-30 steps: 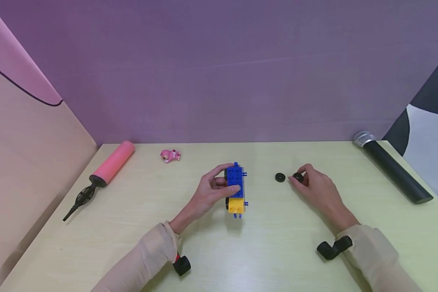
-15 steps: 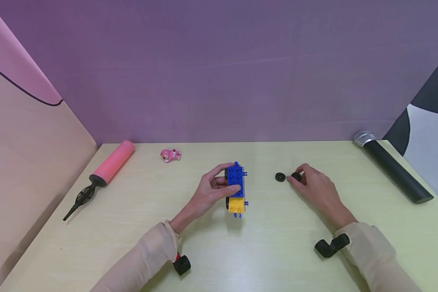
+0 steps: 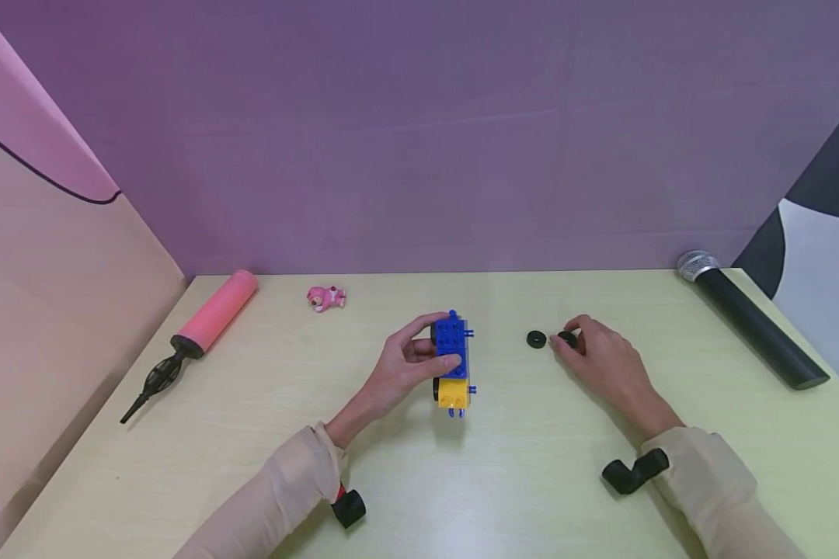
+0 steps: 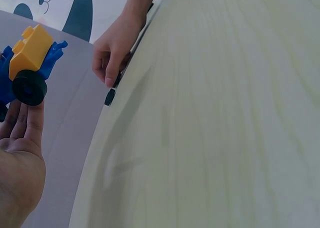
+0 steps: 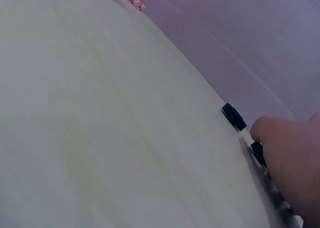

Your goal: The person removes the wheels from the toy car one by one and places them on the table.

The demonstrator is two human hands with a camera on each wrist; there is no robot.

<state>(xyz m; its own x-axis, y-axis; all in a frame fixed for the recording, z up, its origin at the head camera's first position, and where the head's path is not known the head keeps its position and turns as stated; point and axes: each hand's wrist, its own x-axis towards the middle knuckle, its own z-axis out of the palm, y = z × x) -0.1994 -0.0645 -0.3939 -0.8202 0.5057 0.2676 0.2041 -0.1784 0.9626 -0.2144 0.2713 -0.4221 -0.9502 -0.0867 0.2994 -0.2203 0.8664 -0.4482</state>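
My left hand (image 3: 403,359) grips a toy vehicle (image 3: 451,349) built of blue and yellow blocks, thumb on top, above the table. Black wheels sit on its left side; bare blue axle stubs stick out on the right. In the left wrist view a black wheel (image 4: 29,87) shows below the yellow block (image 4: 31,50). Farther right, my right hand (image 3: 610,365) pinches a small black wheel (image 3: 568,338) at the tabletop, partly covered by the fingers. Another loose black wheel (image 3: 536,339) lies flat just left of those fingertips, apart from them.
A pink hand pump (image 3: 218,312) with a black nozzle lies at the left. Near the back edge is a small pink bear figure (image 3: 326,298). A black microphone (image 3: 751,318) lies along the right side. A purple wall (image 3: 461,140) rises behind the table (image 3: 503,481).
My right hand has shifted slightly left with the wheel it pinches, closer to the loose one, and is now nearly still. The left hand and toy vehicle stay in place.
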